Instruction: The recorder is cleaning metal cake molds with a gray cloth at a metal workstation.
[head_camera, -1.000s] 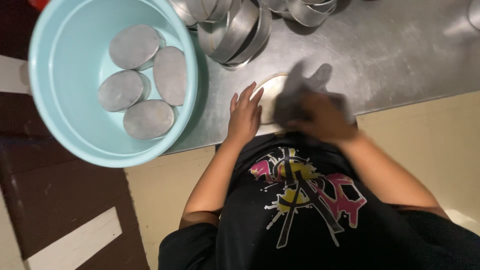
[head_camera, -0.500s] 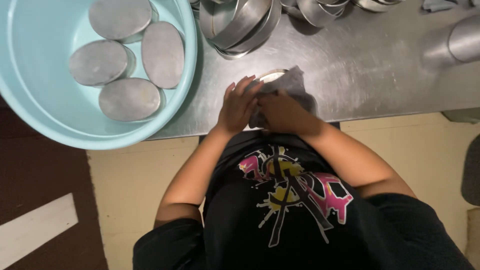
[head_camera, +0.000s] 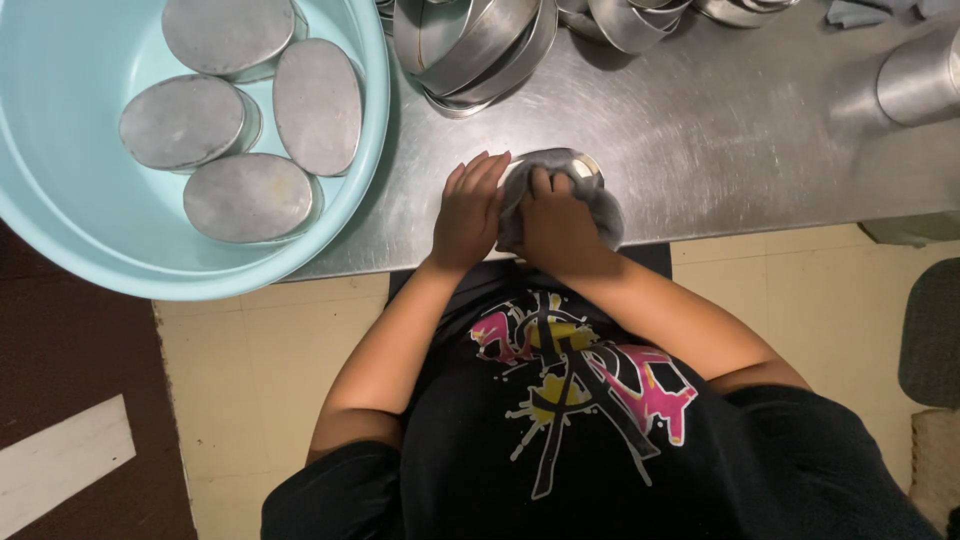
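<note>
We have 1 view only, from a camera worn on the head, so no part of the scene is shared with another. It looks almost straight down, close over the brushed steel worktop (head_camera: 700, 130). The worktop fills the upper half, our own black printed shirt (head_camera: 600, 430) and cream tiled floor (head_camera: 290, 370) the lower half.

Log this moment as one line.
left hand: steadies tin | right hand: presses cloth on tin | basin: four lids
</note>
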